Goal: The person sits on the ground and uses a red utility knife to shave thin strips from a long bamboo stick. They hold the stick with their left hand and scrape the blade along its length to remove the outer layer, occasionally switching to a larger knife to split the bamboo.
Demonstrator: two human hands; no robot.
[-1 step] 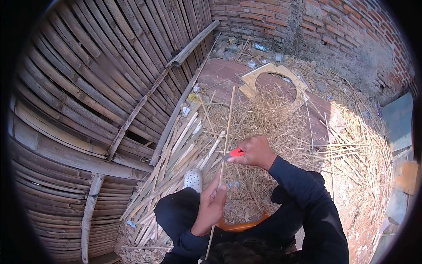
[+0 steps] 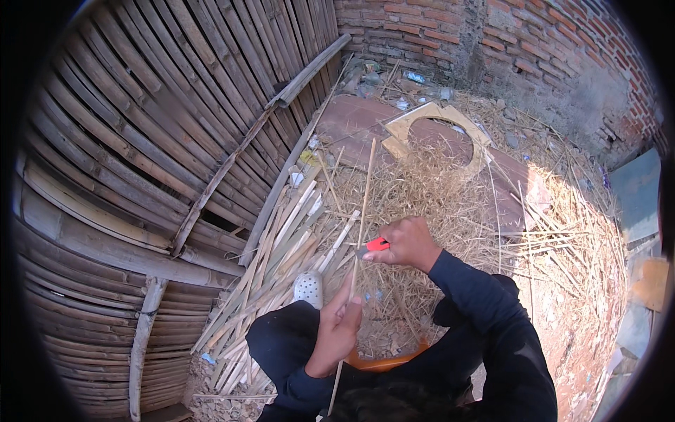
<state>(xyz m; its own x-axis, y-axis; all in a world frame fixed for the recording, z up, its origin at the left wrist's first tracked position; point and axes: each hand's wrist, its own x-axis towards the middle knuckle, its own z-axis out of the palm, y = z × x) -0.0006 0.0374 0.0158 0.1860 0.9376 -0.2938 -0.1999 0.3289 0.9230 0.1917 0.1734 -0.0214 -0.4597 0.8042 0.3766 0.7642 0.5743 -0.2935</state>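
1. Fingers of the right hand [image 2: 404, 241] are closed round a red tool [image 2: 378, 244], whose grey end lies against a long, thin strip [image 2: 365, 200].
2. Thumb and fingers of the left hand [image 2: 336, 336] pinch that same strip nearer the body, below the tool.
3. Both hands work close together in the near middle of the scene, the left one nearer and the right one just beyond it. The strip runs between them from the near edge toward the far side, leaning slightly right at its far end.
4. To the left of the strip lies a loose pile of pale strips [image 2: 285, 246] — many of them roughly side by side — with a white clog [image 2: 308, 288], dotted with holes, at its near right.
5. Beyond the right hand spread dry shavings [image 2: 436, 179], partly covering reddish-brown boards [image 2: 351, 116]. A tan board [image 2: 397, 129] with a large round opening rests on the far side.
6. An orange object [image 2: 387, 363] shows partly between the person's dark-clothed legs.
7. A slatted wall [image 2: 155, 105] stands left, a brick wall [image 2: 422, 28] far — blue-grey panels [image 2: 636, 197] at right.
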